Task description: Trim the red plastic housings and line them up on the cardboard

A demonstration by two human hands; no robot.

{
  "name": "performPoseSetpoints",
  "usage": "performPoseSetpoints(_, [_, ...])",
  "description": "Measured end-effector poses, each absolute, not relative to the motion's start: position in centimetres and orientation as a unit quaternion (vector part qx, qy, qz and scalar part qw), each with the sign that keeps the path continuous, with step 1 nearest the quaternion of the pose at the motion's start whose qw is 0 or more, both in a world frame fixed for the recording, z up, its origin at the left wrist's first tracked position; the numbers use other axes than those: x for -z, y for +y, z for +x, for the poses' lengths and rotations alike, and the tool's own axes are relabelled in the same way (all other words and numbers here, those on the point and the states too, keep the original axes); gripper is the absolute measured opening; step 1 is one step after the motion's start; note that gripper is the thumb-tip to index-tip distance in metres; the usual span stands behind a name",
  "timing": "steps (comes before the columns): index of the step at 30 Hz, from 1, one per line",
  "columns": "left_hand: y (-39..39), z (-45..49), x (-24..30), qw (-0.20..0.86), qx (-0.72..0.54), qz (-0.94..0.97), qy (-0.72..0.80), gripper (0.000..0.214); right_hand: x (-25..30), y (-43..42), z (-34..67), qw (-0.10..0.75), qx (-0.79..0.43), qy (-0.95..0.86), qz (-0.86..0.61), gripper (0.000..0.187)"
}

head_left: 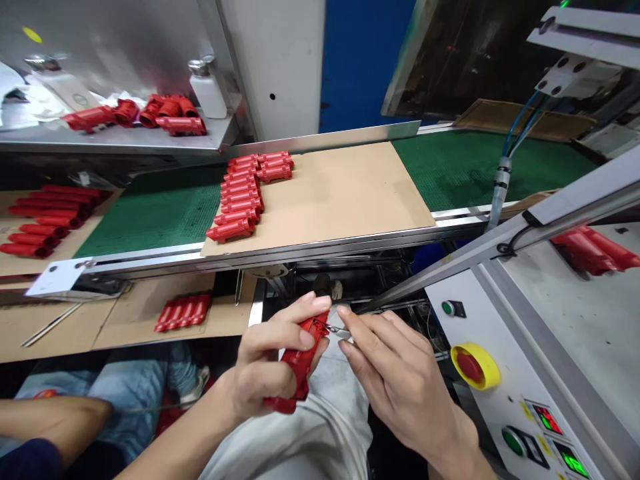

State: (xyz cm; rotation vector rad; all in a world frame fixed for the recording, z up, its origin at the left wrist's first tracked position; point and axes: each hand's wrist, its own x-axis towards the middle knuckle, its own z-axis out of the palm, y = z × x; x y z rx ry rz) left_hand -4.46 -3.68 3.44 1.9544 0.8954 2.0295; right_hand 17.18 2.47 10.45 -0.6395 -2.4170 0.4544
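Note:
My left hand (273,353) grips a red plastic housing (300,357) above my lap, the fingers wrapped round its sides. The part is tilted, with its upper end towards my right hand (400,373). Between the thumb and index finger of that hand is a slim metal tool (340,330). Its thin dark tip touches or lies right at the upper end of the housing. Its exact kind cannot be made out. Beyond my hands, several similar red housings (240,193) lie in rows on a cardboard sheet (345,193).
The cardboard rests on a green conveyor belt (155,207). A metal shelf at left holds red parts (170,110) and a white dispenser bottle (207,90). On the right stands a control panel with an emergency stop button (473,367). A co-worker's arm (55,423) is at lower left.

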Motion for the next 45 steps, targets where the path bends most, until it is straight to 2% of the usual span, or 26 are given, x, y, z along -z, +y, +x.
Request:
performPoseSetpoints(6, [-3.5, -4.8, -3.8, 0.053, -0.661, 0.682, 0.308, 0.053, -10.1, 2.7, 17.1, 0.297, -0.126, -0.916, -0.239, 0.051])
performPoseSetpoints(9, [-3.3, -4.9, -3.9, 0.056, -0.663, 0.682, 0.303, 0.053, -9.5, 2.9, 16.9, 0.306, -0.143, -0.915, -0.222, 0.052])
performPoseSetpoints(15, [-3.1, -4.2, -5.9, 0.094, -0.687, 0.638, 0.336, 0.050, -7.7, 3.7, 16.8, 0.345, -0.391, -0.825, -0.220, 0.042])
performPoseSetpoints(18, [-3.1, -4.1, -6.7, 0.101, -0.691, 0.624, 0.350, 0.052, -7.8, 3.8, 17.2, 0.363, -0.453, -0.771, -0.261, 0.041])
performPoseSetpoints(27, [-3.0, -3.7, -6.6, 0.132, -0.695, 0.624, 0.331, 0.051, -9.9, 3.9, 17.0, 0.357, -0.253, -0.879, -0.191, 0.055])
performPoseSetpoints(45, [-3.4, -4.2, -5.1, 0.105, -0.678, 0.655, 0.317, 0.051, -10.7, 4.0, 17.6, 0.288, -0.045, -0.937, -0.193, 0.056])
